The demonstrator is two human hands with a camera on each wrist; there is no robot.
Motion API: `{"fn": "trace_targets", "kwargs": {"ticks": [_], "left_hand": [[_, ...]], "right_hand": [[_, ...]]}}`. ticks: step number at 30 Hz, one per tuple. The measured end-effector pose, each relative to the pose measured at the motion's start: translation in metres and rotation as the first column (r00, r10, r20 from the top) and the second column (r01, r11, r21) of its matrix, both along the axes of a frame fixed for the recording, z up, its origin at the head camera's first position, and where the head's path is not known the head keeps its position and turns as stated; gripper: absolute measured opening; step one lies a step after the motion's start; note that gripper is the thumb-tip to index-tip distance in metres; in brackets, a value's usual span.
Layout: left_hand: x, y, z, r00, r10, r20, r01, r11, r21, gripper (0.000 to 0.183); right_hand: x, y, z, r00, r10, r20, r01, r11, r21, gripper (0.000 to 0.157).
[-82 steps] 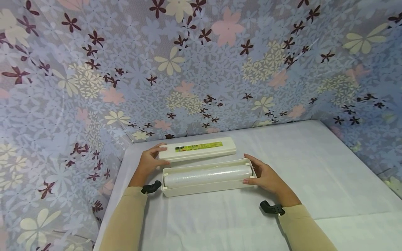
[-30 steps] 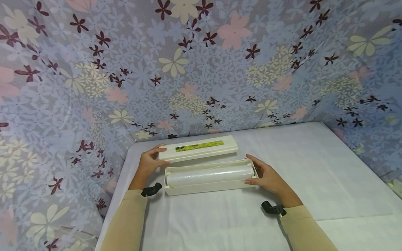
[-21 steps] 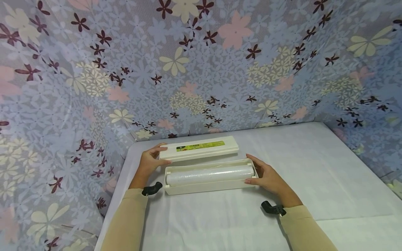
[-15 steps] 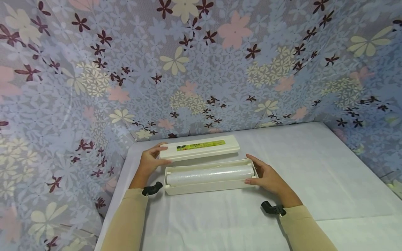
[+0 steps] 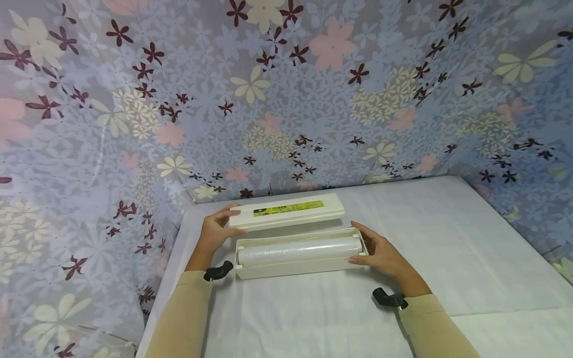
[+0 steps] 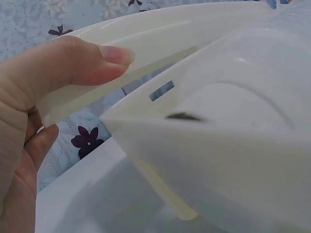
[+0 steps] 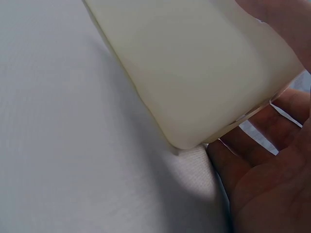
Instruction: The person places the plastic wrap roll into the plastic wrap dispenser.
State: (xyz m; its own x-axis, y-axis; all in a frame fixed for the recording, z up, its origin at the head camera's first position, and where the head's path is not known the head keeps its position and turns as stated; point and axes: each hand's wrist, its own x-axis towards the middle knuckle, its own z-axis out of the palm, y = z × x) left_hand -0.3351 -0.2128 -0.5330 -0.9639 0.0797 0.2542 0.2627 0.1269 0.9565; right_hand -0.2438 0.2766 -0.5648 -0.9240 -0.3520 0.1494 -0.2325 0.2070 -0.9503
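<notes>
My left hand point(image 5: 215, 228) pinches the left end of a long white lid point(image 5: 295, 217), which carries a yellow-green label point(image 5: 288, 208). Behind the open box the lid hangs at a slight slant, its right end higher. The white cling film box point(image 5: 286, 269) lies lengthwise in front of it, and a roll of cling film point(image 5: 297, 251) fills its inside. At the box's right end, my right hand point(image 5: 378, 251) grips with thumb in front and fingers behind. Seen from the left wrist, the thumb point(image 6: 92, 60) presses on the lid close beside the box corner point(image 6: 146, 126).
A white cloth point(image 5: 447, 248) covers the table under the box. Flower-patterned fabric point(image 5: 286, 99) rises behind and on both sides. A black wrist mount point(image 5: 388, 297) sits at the right cuff, another black mount point(image 5: 218, 271) at the left.
The lid has shifted slightly right relative to the box, and its right end has risen a little. My right hand keeps its grip on the box. The head view has shifted slightly.
</notes>
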Motion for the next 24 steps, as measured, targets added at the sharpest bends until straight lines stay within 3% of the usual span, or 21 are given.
{"fn": "trace_targets", "kwargs": {"ticks": [9, 24], "left_hand": [[0.0052, -0.0024, 0.004, 1.0, -0.026, -0.018, 0.026, 1.0, 0.0, 0.058], [0.0092, -0.0051, 0.0057, 1.0, -0.004, -0.011, 0.004, 1.0, -0.01, 0.059]], "right_hand": [[0.0073, -0.003, -0.0006, 1.0, 0.0, -0.001, 0.0, 1.0, -0.021, 0.105], [0.0072, -0.0027, -0.0009, 1.0, 0.0, -0.006, 0.0, 1.0, -0.021, 0.104]]}}
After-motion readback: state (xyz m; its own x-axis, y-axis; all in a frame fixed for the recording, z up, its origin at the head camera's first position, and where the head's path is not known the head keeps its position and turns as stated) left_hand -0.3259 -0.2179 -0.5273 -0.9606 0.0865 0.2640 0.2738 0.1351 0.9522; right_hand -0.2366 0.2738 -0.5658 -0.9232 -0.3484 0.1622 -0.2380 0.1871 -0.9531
